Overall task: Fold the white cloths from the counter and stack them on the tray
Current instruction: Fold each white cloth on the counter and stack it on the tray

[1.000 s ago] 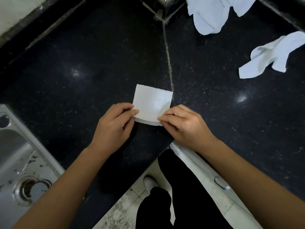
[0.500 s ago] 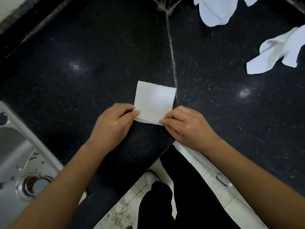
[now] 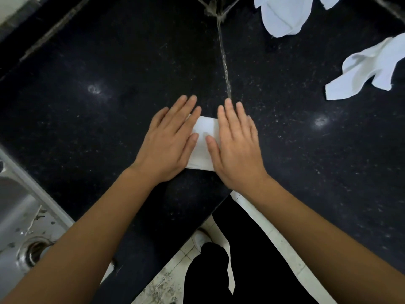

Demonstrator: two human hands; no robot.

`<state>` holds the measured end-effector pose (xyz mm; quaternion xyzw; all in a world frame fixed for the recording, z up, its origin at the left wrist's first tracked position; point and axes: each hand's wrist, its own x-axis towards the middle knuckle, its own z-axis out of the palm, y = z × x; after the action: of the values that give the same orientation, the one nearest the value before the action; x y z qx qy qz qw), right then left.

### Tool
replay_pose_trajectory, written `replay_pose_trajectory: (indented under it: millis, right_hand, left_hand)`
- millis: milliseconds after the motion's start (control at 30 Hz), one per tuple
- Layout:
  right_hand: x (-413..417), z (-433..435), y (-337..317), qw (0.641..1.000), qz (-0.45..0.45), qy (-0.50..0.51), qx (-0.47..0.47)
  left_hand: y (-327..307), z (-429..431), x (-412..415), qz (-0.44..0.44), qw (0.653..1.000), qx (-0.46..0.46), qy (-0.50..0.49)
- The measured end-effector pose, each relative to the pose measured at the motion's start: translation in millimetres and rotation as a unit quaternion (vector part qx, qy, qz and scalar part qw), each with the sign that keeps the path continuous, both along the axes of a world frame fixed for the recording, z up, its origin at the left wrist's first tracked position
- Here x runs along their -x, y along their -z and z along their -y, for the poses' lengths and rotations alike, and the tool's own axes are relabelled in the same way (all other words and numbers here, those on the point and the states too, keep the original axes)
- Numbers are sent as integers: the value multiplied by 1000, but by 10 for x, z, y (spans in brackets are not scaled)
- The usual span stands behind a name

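A small folded white cloth (image 3: 202, 145) lies on the black counter (image 3: 98, 128) near its inner corner edge. My left hand (image 3: 168, 142) lies flat on the cloth's left side, fingers stretched out. My right hand (image 3: 237, 143) lies flat on its right side the same way. Only a strip of the cloth shows between the two palms. Two loose white cloths lie further back: one crumpled cloth (image 3: 372, 69) at the right and another cloth (image 3: 285, 14) at the top edge. No tray is in view.
A steel sink (image 3: 24, 229) with its drain sits at the lower left. A pale seam (image 3: 223, 55) runs across the counter from the back corner toward my hands. Below the counter edge are a tiled floor and dark trouser legs (image 3: 230, 270).
Both hands were pinching the cloth's near corners; now they lie flat with open fingers on top of it. The cloth shows a smaller area than before.
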<state>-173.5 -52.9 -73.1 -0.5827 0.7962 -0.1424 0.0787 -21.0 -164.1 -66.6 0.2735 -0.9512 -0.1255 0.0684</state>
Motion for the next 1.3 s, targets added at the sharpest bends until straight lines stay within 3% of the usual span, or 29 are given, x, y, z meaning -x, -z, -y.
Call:
replay_pose_trajectory:
  millis: [133, 367, 700, 800, 967, 1067, 1167, 1300]
  right_hand:
    - [59, -18, 178, 993, -59, -31, -98]
    - [74, -15, 244, 992, -45, -29, -111]
    - [228, 119, -9, 992, 105, 30, -58]
    - [382, 353, -244, 983, 122, 47, -130]
    - [622, 694, -486, 935, 226, 86, -260]
    - [625, 626, -505, 927, 234, 75, -285]
    - [452, 463, -544, 938, 169, 57, -298]
    - [287, 286, -728, 940, 232, 111, -226]
  left_hand:
    - [214, 48, 14, 117, 993, -5, 6]
    - [275, 34, 13, 140, 990, 5, -6]
    - [242, 44, 9, 115, 993, -13, 1]
    - [250, 30, -1, 120, 992, -26, -2]
    - [214, 23, 2, 125, 990, -61, -15]
    - [115, 8, 45, 112, 986, -120, -40]
    - [-107, -12, 52, 95, 978, -177, -64]
    - [-357, 55, 28, 100, 970, -207, -79]
